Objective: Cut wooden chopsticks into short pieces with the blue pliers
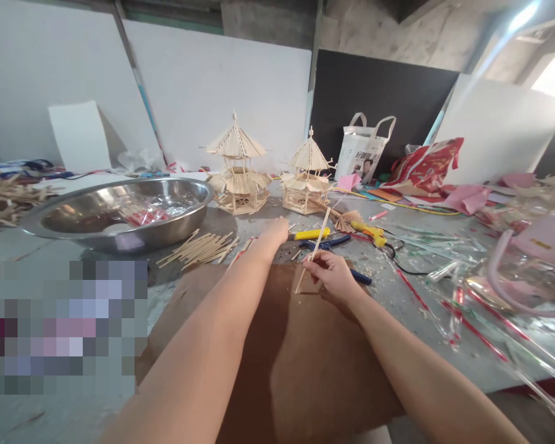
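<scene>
Pinched in my right hand (328, 271) is a thin wooden stick (321, 237), held slanted above the brown board (314, 370). My left hand (276, 229) reaches over the table beyond the board, beside the yellow handle of a cutter (311, 234); its fingers are too hidden to tell whether they hold anything. Blue-handled pliers (330, 242) lie just behind my right hand. A pile of loose wooden sticks (203, 248) is to the left of my left hand. Two small stick pavilions (238, 179) (306, 179) stand farther back.
A wide steel bowl (176, 225) with plastic packets sits at the left. A yellow glue gun (370, 234) with a black cord, clear plastic tubes (411, 290) and a pink-handled kettle-like container (536, 265) occupy the right. A white bag (363, 151) stands behind.
</scene>
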{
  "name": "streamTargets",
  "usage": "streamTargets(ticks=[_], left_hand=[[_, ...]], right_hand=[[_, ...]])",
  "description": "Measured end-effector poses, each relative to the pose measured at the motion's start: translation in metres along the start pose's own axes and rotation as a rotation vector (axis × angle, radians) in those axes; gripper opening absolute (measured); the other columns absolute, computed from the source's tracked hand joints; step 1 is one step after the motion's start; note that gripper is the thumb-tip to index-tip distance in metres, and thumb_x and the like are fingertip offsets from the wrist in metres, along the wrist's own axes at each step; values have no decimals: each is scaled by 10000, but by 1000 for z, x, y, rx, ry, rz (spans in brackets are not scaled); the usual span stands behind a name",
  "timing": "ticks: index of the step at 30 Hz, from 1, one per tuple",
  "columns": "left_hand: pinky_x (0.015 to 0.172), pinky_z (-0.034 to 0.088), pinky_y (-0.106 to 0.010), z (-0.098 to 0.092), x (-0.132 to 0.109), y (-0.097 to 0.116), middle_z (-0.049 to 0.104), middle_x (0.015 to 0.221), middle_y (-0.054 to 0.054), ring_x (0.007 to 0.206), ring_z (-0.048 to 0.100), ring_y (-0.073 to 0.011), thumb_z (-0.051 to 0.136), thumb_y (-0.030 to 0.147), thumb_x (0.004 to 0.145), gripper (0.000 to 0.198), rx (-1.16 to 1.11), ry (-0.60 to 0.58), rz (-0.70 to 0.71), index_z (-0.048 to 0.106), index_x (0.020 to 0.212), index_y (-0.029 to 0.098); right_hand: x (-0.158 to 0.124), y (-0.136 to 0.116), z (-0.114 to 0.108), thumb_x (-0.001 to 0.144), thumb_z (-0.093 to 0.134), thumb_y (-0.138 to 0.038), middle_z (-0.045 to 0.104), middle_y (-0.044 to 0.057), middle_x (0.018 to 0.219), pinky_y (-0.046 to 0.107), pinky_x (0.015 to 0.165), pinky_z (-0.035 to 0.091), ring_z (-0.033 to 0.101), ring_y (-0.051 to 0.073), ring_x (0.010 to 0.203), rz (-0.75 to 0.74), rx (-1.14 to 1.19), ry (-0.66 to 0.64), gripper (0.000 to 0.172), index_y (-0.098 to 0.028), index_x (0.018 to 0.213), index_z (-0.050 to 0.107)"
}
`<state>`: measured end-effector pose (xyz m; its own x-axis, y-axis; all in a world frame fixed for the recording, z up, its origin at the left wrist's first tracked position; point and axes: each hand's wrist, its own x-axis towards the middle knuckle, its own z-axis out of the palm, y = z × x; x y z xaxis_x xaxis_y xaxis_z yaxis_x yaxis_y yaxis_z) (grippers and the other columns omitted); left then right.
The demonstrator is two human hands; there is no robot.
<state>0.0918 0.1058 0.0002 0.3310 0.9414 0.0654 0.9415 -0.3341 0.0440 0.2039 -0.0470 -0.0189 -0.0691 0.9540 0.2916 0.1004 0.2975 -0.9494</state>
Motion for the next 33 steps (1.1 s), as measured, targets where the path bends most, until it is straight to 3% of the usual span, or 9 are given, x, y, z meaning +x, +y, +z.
streamTargets(ticks=[9, 14, 17, 22, 26, 33], left_hand=[[565, 374, -219, -6, -4, -11, 623, 758, -137, 677, 568, -175, 514, 201, 636, 204, -128, 17, -66, 625, 770, 94], [508, 326, -182, -21, -40, -18, 581, 619, -13, 556, 489, -95, 444, 351, 683, 298, -364, 39, 78, 618, 732, 114], [495, 315, -176, -25, -72, -18, 538, 559, 26, 510, 439, -74, 480, 364, 640, 301, -626, -59, 190, 616, 757, 122], [505, 322, -173, -17, -111, -15, 521, 567, 39, 510, 415, -62, 512, 336, 615, 262, -752, -141, 243, 602, 744, 126], [495, 329, -174, -8, -124, -10, 523, 570, 37, 509, 422, -66, 509, 315, 627, 260, -801, -225, 288, 599, 782, 127], [547, 345, -169, -7, -131, -2, 581, 648, 20, 586, 470, -80, 500, 254, 653, 216, -702, -232, 408, 624, 789, 141]], right_hand=[[1, 0, -2, 616, 579, -392, 520, -10, 632, 192, 389, 360, 413, 44, 420, -6, -6, 27, 250, -148, 664, 553], [2, 1, -3, 617, 572, -406, 507, -17, 590, 199, 400, 357, 410, 50, 414, 30, -15, 22, 271, -146, 695, 566], [1, -2, -3, 613, 567, -428, 491, -25, 546, 203, 403, 348, 401, 53, 405, 48, -53, 30, 297, -143, 696, 568], [-1, -5, -4, 593, 579, -443, 496, -24, 543, 202, 403, 339, 399, 53, 407, 41, -58, 30, 321, -138, 693, 569], [0, 2, -5, 611, 578, -411, 496, -27, 544, 198, 403, 337, 406, 52, 402, 22, -49, 15, 293, -138, 720, 574], [1, 7, -8, 626, 576, -376, 523, -14, 572, 206, 417, 355, 422, 56, 407, -1, -109, 6, 266, -134, 736, 581]])
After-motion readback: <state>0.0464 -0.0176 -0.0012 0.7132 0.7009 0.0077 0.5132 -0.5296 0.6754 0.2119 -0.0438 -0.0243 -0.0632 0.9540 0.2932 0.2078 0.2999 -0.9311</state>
